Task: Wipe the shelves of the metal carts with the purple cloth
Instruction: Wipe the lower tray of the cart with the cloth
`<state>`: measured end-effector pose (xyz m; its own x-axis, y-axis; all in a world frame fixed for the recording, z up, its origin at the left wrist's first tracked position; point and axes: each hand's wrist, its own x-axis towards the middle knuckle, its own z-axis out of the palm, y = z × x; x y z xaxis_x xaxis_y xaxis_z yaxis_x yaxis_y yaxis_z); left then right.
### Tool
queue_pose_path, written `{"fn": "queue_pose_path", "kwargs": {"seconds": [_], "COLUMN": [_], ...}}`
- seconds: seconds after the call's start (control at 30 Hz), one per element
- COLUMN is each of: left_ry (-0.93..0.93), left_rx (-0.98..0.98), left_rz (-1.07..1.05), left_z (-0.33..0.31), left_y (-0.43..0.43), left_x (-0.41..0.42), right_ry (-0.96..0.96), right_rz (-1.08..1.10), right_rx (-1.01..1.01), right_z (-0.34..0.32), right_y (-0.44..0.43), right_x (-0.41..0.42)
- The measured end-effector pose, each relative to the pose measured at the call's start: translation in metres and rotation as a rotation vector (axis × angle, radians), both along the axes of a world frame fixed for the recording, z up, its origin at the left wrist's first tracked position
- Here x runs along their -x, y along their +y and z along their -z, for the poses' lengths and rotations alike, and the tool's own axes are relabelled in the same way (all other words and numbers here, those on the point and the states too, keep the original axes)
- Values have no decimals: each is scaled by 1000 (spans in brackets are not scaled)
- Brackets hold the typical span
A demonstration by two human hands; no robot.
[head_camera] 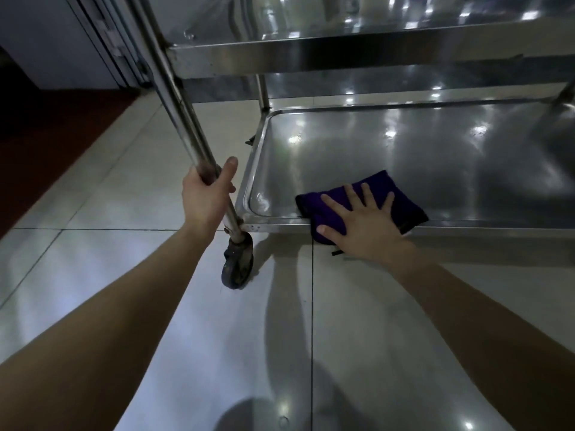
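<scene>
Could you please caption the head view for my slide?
The left hand grips cart post; right hand presses purple cloth onto bottom shelf.

The left hand (207, 199) grips the cart's upright post (174, 98); the right hand (362, 225) presses the purple cloth (385, 188) flat on the bottom shelf (404, 144), at its front edge.

A stainless-steel cart's bottom shelf (404, 157), a shallow tray with a raised rim and rounded corners, sits low over a floor (124, 213) of pale glossy tiles. Ceiling lights glint on its bare metal. A folded purple cloth (407, 209) lies at the shelf's front edge, near the left corner, with one end hanging over the rim. A right hand (364, 225) lies flat on it, fingers spread. An upper shelf (342, 26) of the same metal hangs above. At the front left corner, a dark caster wheel (237, 269) stands on the tiles.
</scene>
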<state>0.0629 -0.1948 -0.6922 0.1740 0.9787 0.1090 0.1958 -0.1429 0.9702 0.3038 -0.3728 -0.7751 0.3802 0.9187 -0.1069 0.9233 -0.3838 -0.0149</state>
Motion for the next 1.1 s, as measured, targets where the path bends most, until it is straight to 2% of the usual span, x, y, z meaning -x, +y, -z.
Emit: {"fn": "queue_pose_path", "kwargs": {"seconds": [0.17, 0.27, 0.4, 0.67, 0.83, 1.1], "left_ry": [-128, -126, -119, -163, -139, -78], "left_rx": [53, 30, -2, -49, -67, -39], "left_rz": [-42, -58, -74, -64, -94, -109], "left_z": [8, 13, 23, 38, 36, 28], "left_y": [11, 15, 21, 28, 24, 24], "left_x": [-8, -9, -12, -14, -17, -16], "right_ry": [1, 110, 208, 160, 126, 153], "right_rz": [-33, -35, 54, 178, 163, -81], "right_rx": [-6, 0, 54, -18, -13, 21], "right_z": [0, 1, 8, -2, 2, 8], "right_y": [66, 106, 167, 276, 264, 145], "right_x": [88, 108, 88, -1, 12, 70]}}
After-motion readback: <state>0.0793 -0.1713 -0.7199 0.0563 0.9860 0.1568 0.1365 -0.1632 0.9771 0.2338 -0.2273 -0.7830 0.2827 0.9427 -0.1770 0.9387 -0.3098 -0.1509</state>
